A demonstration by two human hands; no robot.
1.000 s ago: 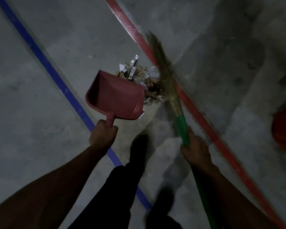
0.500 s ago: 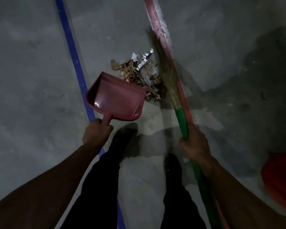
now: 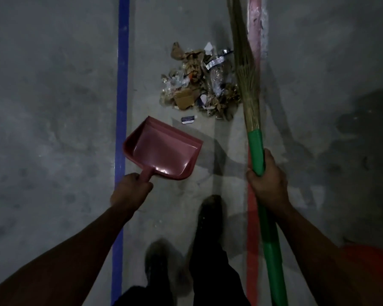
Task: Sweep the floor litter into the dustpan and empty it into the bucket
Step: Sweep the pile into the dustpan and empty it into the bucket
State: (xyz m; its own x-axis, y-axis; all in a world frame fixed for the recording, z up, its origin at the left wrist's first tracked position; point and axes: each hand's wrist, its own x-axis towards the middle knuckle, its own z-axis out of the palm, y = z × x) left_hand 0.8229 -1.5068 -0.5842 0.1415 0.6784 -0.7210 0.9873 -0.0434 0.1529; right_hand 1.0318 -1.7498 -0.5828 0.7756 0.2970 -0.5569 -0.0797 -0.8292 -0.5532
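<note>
A heap of litter (image 3: 199,85), brown paper scraps, card and foil bits, lies on the grey concrete floor between a blue and a red floor line. One small dark wrapper (image 3: 188,119) lies apart, just in front of the heap. My left hand (image 3: 131,191) grips the handle of a red dustpan (image 3: 164,151), held empty with its mouth toward the heap, a short way back from it. My right hand (image 3: 266,180) grips the green handle of a straw broom (image 3: 245,69), whose bristles lie along the heap's right side.
A blue floor line (image 3: 121,107) runs on the left and a red floor line (image 3: 254,29) on the right. An orange bucket (image 3: 367,268) shows at the lower right edge. My feet stand below the dustpan. Dark stains mark the floor at right.
The view has turned so the floor lines run straight up. The dustpan has drawn back from the heap, which now lies in full view. The broom sits upright beside the heap.
</note>
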